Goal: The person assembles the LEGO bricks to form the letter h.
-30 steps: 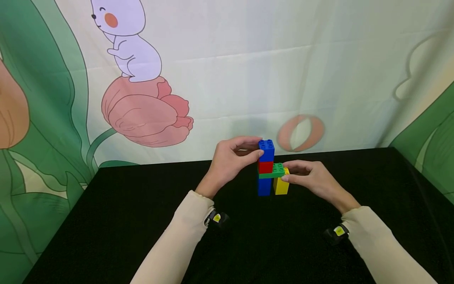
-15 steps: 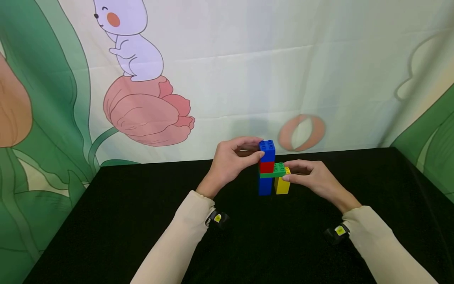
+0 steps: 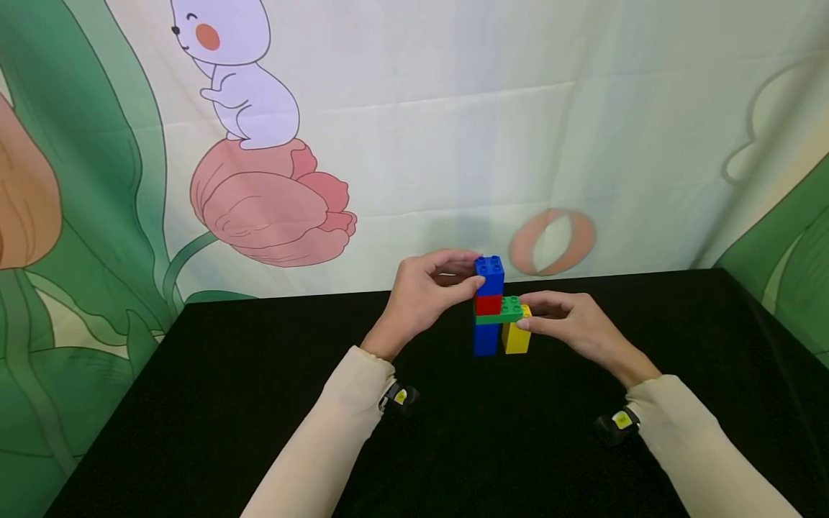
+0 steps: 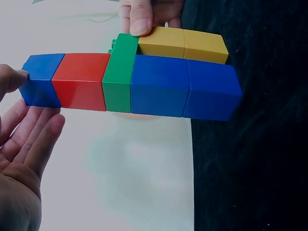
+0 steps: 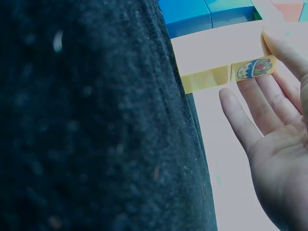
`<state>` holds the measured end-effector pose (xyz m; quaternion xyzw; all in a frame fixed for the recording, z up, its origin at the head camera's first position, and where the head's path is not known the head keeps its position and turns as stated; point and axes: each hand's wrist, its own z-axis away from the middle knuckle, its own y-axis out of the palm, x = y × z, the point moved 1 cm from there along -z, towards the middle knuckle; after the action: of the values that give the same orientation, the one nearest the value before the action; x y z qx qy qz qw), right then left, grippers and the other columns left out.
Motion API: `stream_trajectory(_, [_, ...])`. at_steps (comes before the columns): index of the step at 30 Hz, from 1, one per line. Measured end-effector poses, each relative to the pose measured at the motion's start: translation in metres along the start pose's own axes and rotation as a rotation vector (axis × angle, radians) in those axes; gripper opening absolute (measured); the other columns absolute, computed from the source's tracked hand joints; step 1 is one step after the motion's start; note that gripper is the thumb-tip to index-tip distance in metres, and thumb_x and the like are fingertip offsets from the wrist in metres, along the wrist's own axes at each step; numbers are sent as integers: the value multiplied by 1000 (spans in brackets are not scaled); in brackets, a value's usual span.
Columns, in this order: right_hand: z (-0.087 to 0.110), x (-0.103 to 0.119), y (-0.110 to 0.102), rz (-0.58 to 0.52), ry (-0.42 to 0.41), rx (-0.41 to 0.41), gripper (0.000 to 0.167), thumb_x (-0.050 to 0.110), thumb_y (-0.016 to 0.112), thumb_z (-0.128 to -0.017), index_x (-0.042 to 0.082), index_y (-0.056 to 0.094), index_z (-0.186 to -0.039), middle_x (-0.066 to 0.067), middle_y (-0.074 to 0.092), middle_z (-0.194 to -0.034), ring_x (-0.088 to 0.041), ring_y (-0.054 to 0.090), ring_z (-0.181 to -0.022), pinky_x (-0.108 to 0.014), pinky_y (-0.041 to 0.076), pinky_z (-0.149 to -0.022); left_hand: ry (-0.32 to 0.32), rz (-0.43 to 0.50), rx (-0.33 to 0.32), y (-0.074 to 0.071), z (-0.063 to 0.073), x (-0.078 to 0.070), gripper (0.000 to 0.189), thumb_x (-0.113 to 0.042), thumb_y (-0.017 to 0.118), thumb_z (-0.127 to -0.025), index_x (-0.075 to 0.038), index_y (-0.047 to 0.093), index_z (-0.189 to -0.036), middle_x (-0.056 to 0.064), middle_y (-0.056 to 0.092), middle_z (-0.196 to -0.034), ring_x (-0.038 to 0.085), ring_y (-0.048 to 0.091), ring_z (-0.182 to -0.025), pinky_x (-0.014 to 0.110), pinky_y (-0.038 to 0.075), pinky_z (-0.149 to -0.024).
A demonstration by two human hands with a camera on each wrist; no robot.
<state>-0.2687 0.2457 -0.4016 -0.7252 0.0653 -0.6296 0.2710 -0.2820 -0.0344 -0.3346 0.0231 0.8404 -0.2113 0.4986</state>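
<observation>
A tower of toy building blocks stands upright in the head view. At its top is a blue block (image 3: pixel 492 283), over a red block (image 3: pixel 488 305) and a flat green block (image 3: pixel 508 312). Two stacked lower blue blocks (image 4: pixel 161 86) carry the green block's left part. Beside them stand two stacked yellow blocks (image 4: pixel 204 45); the upper one bears a printed picture (image 5: pixel 255 68). My left hand (image 3: pixel 424 291) pinches the top blue block between thumb and fingers. My right hand (image 3: pixel 576 322) pinches the upper yellow block, its thumb right at the green block's end.
A black cloth (image 3: pixel 414 446) covers the table. Close behind the tower hangs a pale curtain (image 3: pixel 414 158) printed with a rabbit, flowers and leaves. Each wrist wears a strap with a small dark camera (image 3: pixel 404 399).
</observation>
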Motion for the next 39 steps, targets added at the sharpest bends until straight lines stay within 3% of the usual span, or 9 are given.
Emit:
stream_trajectory(20, [0, -2, 0, 15, 0, -9, 53, 36, 77, -99, 8, 64, -142, -15, 65, -138, -33, 63, -123, -43, 55, -98, 12, -69, 27, -1, 0, -4, 34, -14, 80, -98, -5, 74, -130, 7, 78, -116, 17, 75, -102, 30, 61, -92])
stream_trajectory(35, [-1, -3, -1, 13, 3, -3, 53, 36, 76, -100, 8, 64, -143, -15, 66, -139, -33, 63, -124, -43, 55, -99, 45, 47, -41, 7, 11, 5, 37, -10, 77, -99, -6, 71, -135, 7, 77, -121, 19, 73, -110, 30, 59, -95])
stream_trajectory(39, [-1, -3, -2, 14, 9, -3, 53, 37, 77, -99, 9, 64, -143, -15, 65, -139, -33, 63, -124, -43, 55, -99, 17, 78, -27, 9, 14, 12, 41, -10, 78, -98, -5, 69, -138, 8, 76, -124, 21, 74, -112, 31, 59, -96])
